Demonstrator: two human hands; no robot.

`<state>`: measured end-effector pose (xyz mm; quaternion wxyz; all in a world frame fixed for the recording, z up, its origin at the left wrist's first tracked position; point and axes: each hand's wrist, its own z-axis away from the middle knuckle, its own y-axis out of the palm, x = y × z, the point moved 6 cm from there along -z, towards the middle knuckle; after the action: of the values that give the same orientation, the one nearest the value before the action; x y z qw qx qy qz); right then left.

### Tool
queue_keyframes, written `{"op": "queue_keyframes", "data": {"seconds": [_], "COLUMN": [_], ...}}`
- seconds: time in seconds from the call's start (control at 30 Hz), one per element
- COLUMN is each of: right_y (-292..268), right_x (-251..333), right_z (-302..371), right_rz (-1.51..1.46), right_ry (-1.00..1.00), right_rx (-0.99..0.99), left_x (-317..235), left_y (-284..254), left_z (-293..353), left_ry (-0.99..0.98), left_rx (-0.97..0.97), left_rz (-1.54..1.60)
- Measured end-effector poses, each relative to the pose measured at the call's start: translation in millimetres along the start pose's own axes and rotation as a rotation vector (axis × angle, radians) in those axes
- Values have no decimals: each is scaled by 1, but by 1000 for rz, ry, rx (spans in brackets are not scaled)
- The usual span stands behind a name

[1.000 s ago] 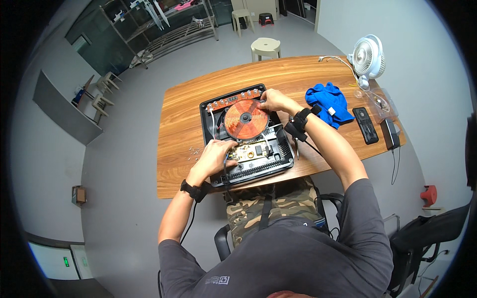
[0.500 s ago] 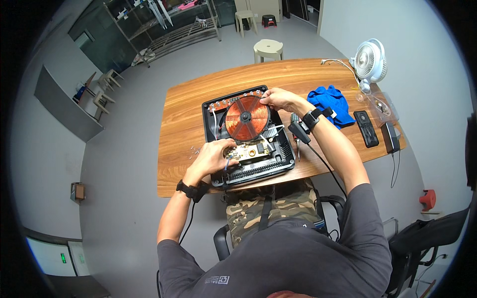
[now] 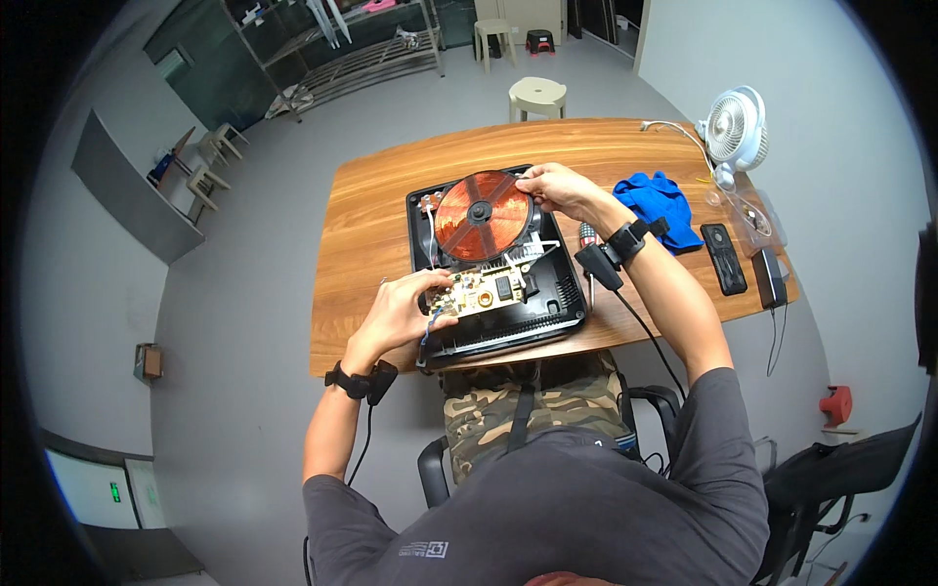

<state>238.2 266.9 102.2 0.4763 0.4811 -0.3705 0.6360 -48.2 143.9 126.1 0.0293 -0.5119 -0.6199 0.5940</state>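
A black plastic induction cooker housing (image 3: 562,305) lies opened on the table in front of me. Above its far part is a round copper coil (image 3: 503,215), whose right rim my right hand (image 3: 559,189) pinches. Closer to me, my left hand (image 3: 391,311) grips the left end of a tan circuit board (image 3: 479,299), with fingers and thumb on opposite edges. The board appears raised and tilted over the housing. White wires (image 3: 535,249) run between coil and board. A blue wire (image 3: 427,327) hangs by my left thumb. The coil covers most of a brown-red strip board (image 3: 427,202).
A screwdriver (image 3: 588,239) lies right of the housing, partly behind my right wrist. Farther right are a blue cloth (image 3: 657,207), a black case (image 3: 723,259), a black power adapter (image 3: 770,278), a clear plastic box (image 3: 752,220) and a white fan (image 3: 735,127).
The coil has shifted away from me and slightly left, over the strip board. The circuit board has moved up and left in my left hand, tilting more. Both hands keep their hold.
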Motion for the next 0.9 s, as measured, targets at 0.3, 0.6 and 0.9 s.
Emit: {"op": "queue_keyframes", "data": {"seconds": [0.3,0.6,0.9], "right_y": [-13,-14,-11], "right_x": [-11,-34,-7], "right_z": [-9,12,37], "right_rz": [0,45,-115], "right_ry": [26,100,-39], "right_rx": [-62,-93,56], "left_x": [6,7,-3], "left_y": [9,26,27], "left_z": [-3,-10,-13], "left_ry": [12,11,56], "left_rx": [38,103,82], "left_rz": [-22,6,41]}}
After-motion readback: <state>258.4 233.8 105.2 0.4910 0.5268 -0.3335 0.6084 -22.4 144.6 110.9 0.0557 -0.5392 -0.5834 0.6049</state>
